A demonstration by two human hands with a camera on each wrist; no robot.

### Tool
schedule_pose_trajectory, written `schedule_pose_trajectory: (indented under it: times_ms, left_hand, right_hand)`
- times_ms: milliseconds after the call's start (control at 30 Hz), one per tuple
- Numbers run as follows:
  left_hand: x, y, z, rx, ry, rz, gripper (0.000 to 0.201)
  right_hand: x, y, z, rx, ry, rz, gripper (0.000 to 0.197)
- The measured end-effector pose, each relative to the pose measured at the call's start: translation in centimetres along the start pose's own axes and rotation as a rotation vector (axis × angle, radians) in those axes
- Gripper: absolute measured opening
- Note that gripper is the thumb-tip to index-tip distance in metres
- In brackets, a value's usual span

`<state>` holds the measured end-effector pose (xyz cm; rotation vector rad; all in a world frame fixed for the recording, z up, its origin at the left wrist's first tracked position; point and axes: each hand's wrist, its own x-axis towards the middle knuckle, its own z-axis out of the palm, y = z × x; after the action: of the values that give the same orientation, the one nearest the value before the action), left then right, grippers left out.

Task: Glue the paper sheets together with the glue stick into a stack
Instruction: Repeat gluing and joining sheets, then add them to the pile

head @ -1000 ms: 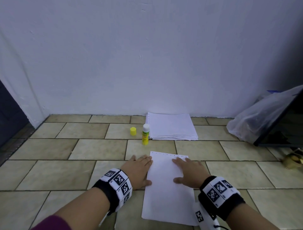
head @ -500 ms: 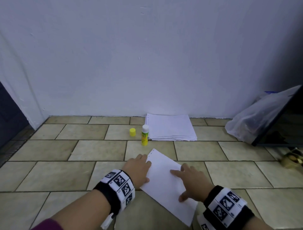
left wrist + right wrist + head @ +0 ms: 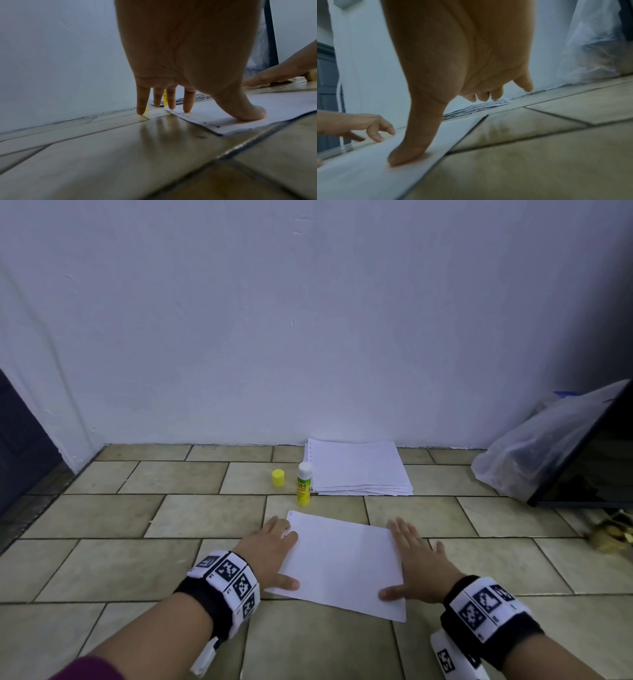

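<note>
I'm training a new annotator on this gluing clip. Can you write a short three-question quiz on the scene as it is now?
1. True or false: the glue stick stands uncapped.
2. Which lies nearest the wall: A the yellow cap, B the paper pile, C the single sheet?
3. What part of the right hand presses on the single sheet?

Key: 1 true; 2 B; 3 the thumb.

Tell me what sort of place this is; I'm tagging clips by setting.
Probably a room corner at home: the work is done on a tiled floor against a plain white wall, with a plastic bag beside it.
</note>
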<state>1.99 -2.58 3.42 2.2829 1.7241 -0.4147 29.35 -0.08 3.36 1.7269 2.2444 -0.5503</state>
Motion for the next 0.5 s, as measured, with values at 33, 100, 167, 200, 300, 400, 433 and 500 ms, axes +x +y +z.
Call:
schedule_pose_trajectory:
  times_ms: [33, 100, 167, 200, 300, 400, 433, 500]
  left_hand:
    - [0.0, 0.0, 0.1, -0.019, -0.015, -0.008, 0.077]
    - [-0.1, -0.2, 0.2, -0.056, -0.033, -0.015, 0.079]
    - [0.0, -0.8, 0.1, -0.109, -0.019, -0.003, 0.077]
    - [0.1, -1.3, 0.0, -0.135, -0.009, 0.002, 0.078]
    - [0.5, -3.0, 0.2, -0.107, -0.030, -0.049, 0.098]
    - [0.8, -3.9, 0.7, -0.066, -0.116, -0.160, 0.115]
    - [0.9, -4.1, 0.9, -0.086, -0.144, -0.193, 0.118]
    - [1.1, -4.2, 1.3, -0.116, -0.179, -0.233, 0.121]
  right_hand:
    - [0.2, -0.1, -0.3, 0.012, -0.028, -0.011, 0.130]
    - [0.4, -0.3, -0.7, 0.033, -0.045, -0.018, 0.130]
    - [0.5, -0.4, -0.9, 0.030, -0.016, -0.030, 0.130]
    - [0.6, -0.4, -0.9, 0.028, 0.004, -0.039, 0.130]
    - [0.6, -0.5, -0.7, 0.153, 0.096, -0.088, 0.121]
    - [0.4, -0.3, -0.6, 0.462, 0.262, -0.145, 0.103]
    - [0.3, -0.2, -0.7, 0.547, 0.317, -0.157, 0.093]
    - [0.1, -0.2, -0.8, 0.702, 0.404, -0.166, 0.072]
